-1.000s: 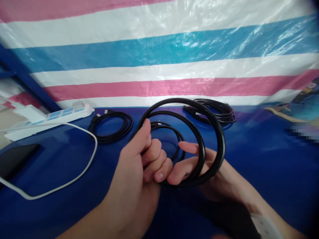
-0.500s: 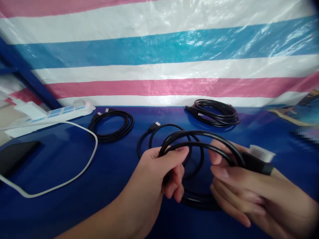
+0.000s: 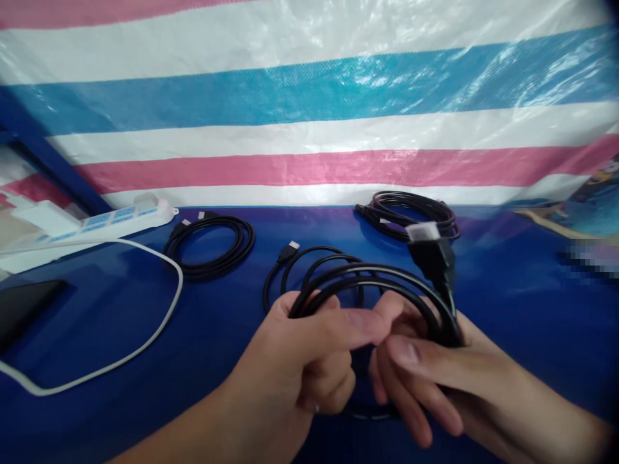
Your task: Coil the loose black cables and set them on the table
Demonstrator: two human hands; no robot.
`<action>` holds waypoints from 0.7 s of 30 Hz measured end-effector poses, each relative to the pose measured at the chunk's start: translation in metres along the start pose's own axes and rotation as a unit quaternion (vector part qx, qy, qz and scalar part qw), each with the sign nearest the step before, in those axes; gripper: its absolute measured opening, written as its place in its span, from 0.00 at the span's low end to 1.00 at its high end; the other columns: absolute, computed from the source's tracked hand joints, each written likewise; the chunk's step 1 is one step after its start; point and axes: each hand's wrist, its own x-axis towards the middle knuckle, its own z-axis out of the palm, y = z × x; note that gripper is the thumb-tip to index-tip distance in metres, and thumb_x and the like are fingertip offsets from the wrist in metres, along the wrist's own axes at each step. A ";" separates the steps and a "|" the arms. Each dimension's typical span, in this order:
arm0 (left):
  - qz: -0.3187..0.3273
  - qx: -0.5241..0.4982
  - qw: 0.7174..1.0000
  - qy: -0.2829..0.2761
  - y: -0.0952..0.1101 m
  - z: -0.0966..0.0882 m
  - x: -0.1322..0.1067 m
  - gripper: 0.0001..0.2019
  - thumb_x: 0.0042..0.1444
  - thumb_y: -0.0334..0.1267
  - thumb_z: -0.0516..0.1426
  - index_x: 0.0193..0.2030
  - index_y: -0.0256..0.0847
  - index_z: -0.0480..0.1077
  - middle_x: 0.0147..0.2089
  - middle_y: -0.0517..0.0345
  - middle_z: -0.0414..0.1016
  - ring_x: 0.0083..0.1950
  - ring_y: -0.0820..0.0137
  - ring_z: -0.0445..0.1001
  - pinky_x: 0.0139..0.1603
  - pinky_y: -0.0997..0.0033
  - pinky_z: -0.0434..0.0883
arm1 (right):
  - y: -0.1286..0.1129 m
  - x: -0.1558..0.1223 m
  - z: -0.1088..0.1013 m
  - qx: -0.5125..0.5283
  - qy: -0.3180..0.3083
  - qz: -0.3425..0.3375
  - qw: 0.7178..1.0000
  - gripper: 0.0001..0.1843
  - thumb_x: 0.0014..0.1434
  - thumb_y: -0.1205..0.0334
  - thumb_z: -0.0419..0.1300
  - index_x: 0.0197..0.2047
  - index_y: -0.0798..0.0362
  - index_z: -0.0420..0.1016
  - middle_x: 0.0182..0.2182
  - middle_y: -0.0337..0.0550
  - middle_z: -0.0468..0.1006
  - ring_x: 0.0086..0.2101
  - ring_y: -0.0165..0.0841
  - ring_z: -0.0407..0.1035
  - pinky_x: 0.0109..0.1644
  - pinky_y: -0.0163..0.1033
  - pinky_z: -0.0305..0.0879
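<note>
A black HDMI cable (image 3: pixel 372 274) arches in loops between my two hands. My left hand (image 3: pixel 314 351) is closed around the loops at their left side, thumb stretched over toward the right. At the other side my right hand (image 3: pixel 425 364) grips the strands between thumb and fingers, its lower fingers loosely spread. The cable's plug (image 3: pixel 430 251), with a pale cap on its end, sticks up above my right hand. Beyond my hands, the far plug (image 3: pixel 289 250) and looser turns of cable lie on the blue table. The thumb of my left hand meets my right fingertips.
Two coiled black cables lie farther back, a left coil (image 3: pixel 210 245) and a right coil (image 3: pixel 411 212). On the left are a white power strip (image 3: pixel 120 222), a white cord (image 3: pixel 164 322) and a dark flat device (image 3: pixel 29 309). A striped sheet (image 3: pixel 309 96) hangs behind the table.
My right hand has moved left, closer to my left hand, which has shifted slightly left. The plug at my right hand now points upward instead of lying sideways.
</note>
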 end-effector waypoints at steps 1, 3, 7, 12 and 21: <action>0.011 -0.009 1.000 0.009 -0.001 0.000 0.001 0.24 0.51 0.36 0.58 0.13 0.38 0.47 0.10 0.70 0.40 0.13 0.83 0.41 0.17 0.77 0.44 | 0.001 0.001 0.000 0.006 -0.004 0.006 1.000 0.11 0.61 0.53 0.58 0.39 0.53 0.69 0.10 0.29 0.59 0.17 0.23 0.65 0.35 0.30 0.68; 0.007 0.003 1.000 0.018 -0.001 -0.003 0.004 0.25 0.54 0.40 0.57 0.14 0.39 0.47 0.11 0.70 0.41 0.13 0.83 0.43 0.18 0.79 0.48 | 0.002 0.003 0.001 0.010 0.019 0.011 1.000 0.15 0.63 0.50 0.54 0.42 0.53 0.69 0.09 0.28 0.56 0.13 0.22 0.59 0.31 0.30 0.67; -0.017 0.152 0.988 0.029 0.004 -0.013 0.010 0.24 0.58 0.49 0.53 0.16 0.38 0.56 0.14 0.65 0.56 0.19 0.78 0.60 0.28 0.76 0.63 | 0.000 0.002 0.003 -0.009 0.128 -0.022 0.991 0.18 0.58 0.47 0.59 0.29 0.54 0.69 0.08 0.28 0.46 0.11 0.20 0.49 0.17 0.26 0.54; 0.137 0.550 0.811 0.146 0.011 -0.023 0.012 0.16 0.58 0.48 0.53 0.25 0.38 0.63 0.26 0.63 0.66 0.29 0.75 0.62 0.33 0.72 0.58 | -0.005 0.001 0.000 0.008 0.167 -0.062 0.984 0.15 0.57 0.51 0.61 0.28 0.54 0.72 0.12 0.29 0.42 0.12 0.18 0.41 0.15 0.26 0.48; 0.168 0.469 0.828 0.256 0.021 -0.045 0.021 0.18 0.60 0.55 0.49 0.43 0.45 0.69 0.44 0.60 0.72 0.44 0.69 0.69 0.44 0.70 0.64 | -0.013 -0.004 -0.010 0.031 0.183 -0.124 0.975 0.10 0.57 0.53 0.60 0.35 0.50 0.77 0.13 0.30 0.39 0.12 0.19 0.39 0.14 0.29 0.48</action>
